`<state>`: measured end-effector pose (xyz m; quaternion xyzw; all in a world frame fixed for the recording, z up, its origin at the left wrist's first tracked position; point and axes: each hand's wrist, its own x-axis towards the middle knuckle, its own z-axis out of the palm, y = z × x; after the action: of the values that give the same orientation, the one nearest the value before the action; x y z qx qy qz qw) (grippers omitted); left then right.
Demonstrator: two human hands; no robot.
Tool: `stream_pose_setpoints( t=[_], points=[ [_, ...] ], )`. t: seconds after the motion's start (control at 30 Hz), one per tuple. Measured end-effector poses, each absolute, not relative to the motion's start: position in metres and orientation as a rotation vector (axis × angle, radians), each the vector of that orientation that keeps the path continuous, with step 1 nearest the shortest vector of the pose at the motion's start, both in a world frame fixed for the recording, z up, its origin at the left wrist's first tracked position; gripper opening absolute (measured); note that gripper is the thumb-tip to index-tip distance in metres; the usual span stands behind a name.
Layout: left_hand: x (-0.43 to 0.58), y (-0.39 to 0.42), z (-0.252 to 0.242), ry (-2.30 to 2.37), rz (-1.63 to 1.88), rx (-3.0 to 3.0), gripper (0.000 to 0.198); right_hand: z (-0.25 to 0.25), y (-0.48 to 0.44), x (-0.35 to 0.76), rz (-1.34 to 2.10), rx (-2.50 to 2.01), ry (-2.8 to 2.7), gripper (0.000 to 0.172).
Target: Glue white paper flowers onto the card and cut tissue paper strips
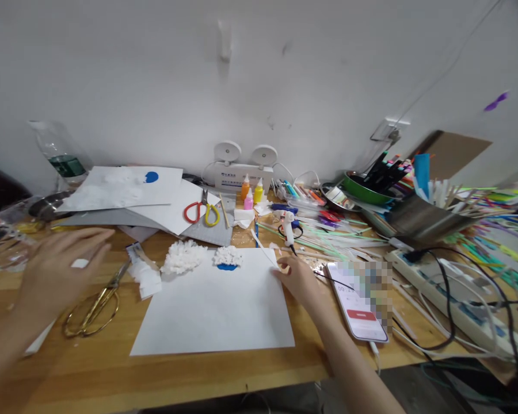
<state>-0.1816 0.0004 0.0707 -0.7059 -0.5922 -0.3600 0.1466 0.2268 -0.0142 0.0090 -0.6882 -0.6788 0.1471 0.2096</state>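
Observation:
My right hand (297, 279) pinches the lower end of a thin white strip (262, 248) at the right edge of a white sheet (218, 313). On the sheet's far edge lie a fluffy white clump (183, 257) and a smaller white clump (227, 255) with a blue piece (227, 267) under its front. At the left, my left hand (63, 273) hovers over the table, fingers stretched out. A small white patch (80, 263) shows by its fingers; whether it is held I cannot tell. Gold-handled scissors (92, 310) lie between this hand and the sheet, beside crumpled white paper (144, 276).
Behind the sheet are red-and-yellow scissors (202, 211), paint bottles (248, 198), a white glue gun (288, 227) and a router (242, 174). On the right lie a phone (362, 310), a power strip (449, 310) and tangled cables. Papers (159, 215) are stacked back left.

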Motion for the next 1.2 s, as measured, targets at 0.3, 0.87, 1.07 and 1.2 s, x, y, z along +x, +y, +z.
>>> stream_pose_setpoints(
  t=[0.3,0.87,1.07,1.2],
  points=[
    [-0.070,-0.004,0.067,-1.258,-1.288,-2.603,0.026,0.000,-0.008,0.215,0.317,-2.000,-1.881,0.019],
    [0.040,-0.018,0.087,-1.354,-1.073,-3.464,0.023,0.097,-0.047,0.225,1.196,-1.318,-1.985,0.016],
    [0.026,-0.010,0.077,-1.782,-1.461,-3.265,0.020,0.080,-0.009,0.213,1.308,-1.150,-1.780,0.024],
    [0.016,-0.008,0.066,-1.936,-1.667,-2.988,0.015,0.063,0.013,0.197,1.366,-1.069,-1.715,0.025]
  ],
)
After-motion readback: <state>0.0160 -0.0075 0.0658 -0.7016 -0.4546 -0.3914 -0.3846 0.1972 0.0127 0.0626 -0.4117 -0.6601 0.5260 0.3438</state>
